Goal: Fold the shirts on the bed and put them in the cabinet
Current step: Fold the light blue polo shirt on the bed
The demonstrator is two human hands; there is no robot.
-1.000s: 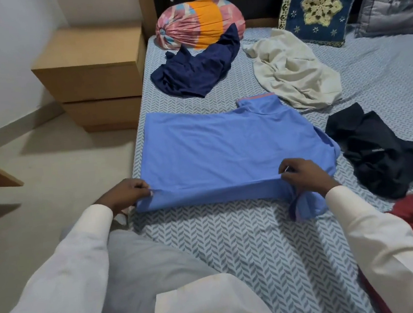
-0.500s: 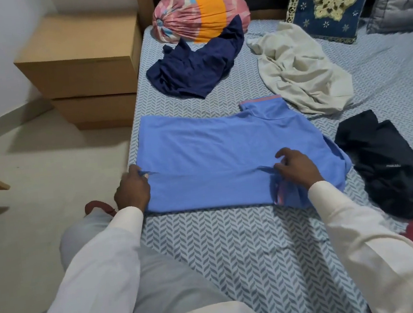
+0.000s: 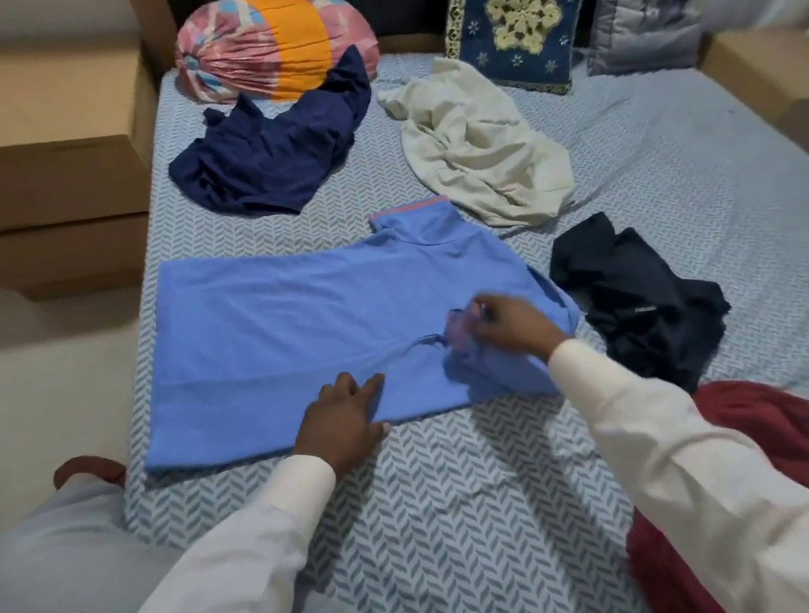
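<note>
**Sleeve fold could slip**

The blue shirt point(image 3: 295, 327) lies flat near the bed's point(image 3: 463, 500) left edge. The left hand point(image 3: 342, 420) presses it, fingers straight. The right hand point(image 3: 509, 327) pinches the sleeve point(image 3: 475, 378). If the left hand lifts early, the sleeve tug may drag the fold crooked.

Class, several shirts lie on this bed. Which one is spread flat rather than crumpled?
The light blue shirt in the middle; the navy shirt, cream shirt, black shirt and red garment lie crumpled.
</note>
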